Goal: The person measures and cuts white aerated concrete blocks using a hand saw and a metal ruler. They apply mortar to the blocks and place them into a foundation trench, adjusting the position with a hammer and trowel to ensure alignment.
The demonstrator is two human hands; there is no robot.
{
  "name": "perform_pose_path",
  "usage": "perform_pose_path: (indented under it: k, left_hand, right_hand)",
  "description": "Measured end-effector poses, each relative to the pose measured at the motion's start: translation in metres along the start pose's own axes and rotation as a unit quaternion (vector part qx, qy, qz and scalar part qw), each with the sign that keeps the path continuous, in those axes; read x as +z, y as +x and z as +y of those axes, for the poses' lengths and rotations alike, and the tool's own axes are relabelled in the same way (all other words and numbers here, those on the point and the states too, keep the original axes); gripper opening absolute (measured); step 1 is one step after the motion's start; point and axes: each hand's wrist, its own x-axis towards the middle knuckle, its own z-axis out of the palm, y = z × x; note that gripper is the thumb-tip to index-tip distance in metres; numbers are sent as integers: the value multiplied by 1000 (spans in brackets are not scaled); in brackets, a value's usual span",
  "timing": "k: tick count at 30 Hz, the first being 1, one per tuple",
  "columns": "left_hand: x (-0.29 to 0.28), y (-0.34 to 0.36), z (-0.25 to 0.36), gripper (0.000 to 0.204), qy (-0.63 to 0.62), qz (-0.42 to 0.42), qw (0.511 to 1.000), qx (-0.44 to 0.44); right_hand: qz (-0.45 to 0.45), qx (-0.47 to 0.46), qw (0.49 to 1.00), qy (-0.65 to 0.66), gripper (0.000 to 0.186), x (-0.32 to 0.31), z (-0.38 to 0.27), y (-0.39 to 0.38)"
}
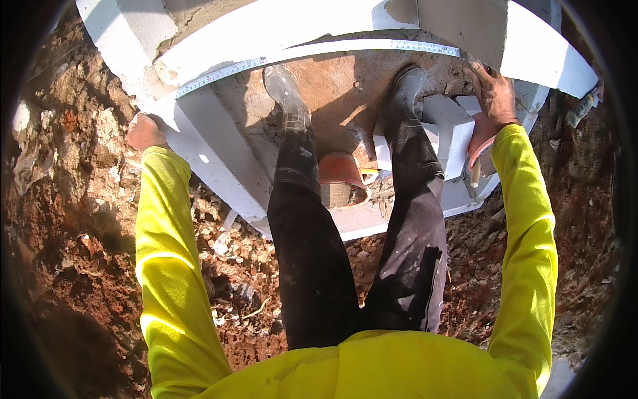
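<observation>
Stretching a tape (332,46) along the white wall (299,20), from near the left grip (146,132) to just beside the right grip (495,94); curling both (cannot tell around what). Probably light, springy, prone to kinking; best taken flat near either end.

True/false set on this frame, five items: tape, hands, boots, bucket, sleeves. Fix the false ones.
1. The tape is stretched crosswise beyond the toes of the boots. True.
2. The left hand is inside the orange bucket. False: it is by the left edge of the white wall.
3. The right hand is nearest the tape's right end. True.
4. The orange bucket shows between the legs. True.
5. The sleeves are dark blue. False: they are bright yellow.
</observation>
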Motion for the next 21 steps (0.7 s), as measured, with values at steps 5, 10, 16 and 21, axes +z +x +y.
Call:
perform_pose_path:
  k: [5,10,16,21]
  left_hand:
    - [0,-11,18,30,1,-9,998,-56]
    - [2,-20,37,41,26,-28,997,-72]
    - [9,20,-23,41,233,-32,971,47]
    - [8,-10,20,37,93,-1,995,-38]
  right_hand:
    - [-5,20,999,37,31,-6,-19,14]
    - [-24,122,992,14,37,27,-20,17]
    - [20,139,988,71,36,20,-29,24]
    - [60,142,980,129,34,22,-26,19]
